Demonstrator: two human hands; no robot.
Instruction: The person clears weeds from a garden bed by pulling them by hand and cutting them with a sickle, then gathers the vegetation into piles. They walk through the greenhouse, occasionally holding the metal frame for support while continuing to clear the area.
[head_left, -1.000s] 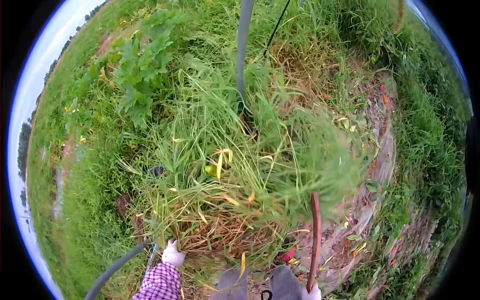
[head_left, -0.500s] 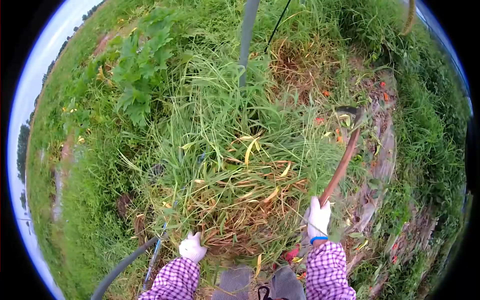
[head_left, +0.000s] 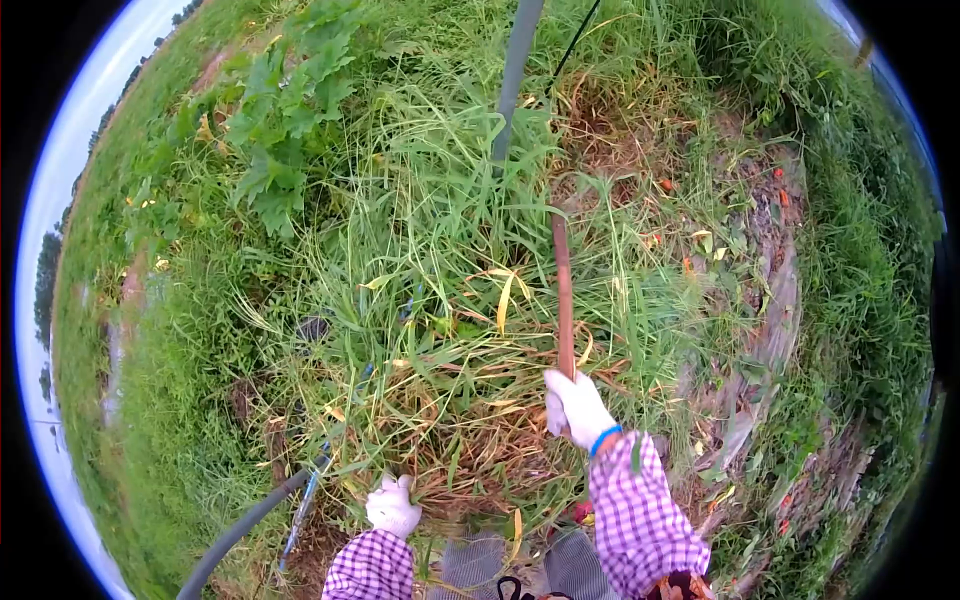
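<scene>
My right hand, in a white glove with a blue band at the wrist, grips the wooden handle of a sickle. The handle points away from me into tall green grass, and its blade is hidden among the stems. Low on the left, my gloved left hand is closed beside a heap of cut, partly dried grass. Whether any stems are in its fingers cannot be made out.
A grey pole rises ahead, and a curved grey pipe stands at lower left near a blue tube. Torn plastic sheeting and fallen red fruits lie to the right. Broad-leaved plants grow at upper left.
My right hand has swung the sickle leftward and forward, from the right side into the grass, where its blade no longer shows. My left hand has shifted only slightly.
</scene>
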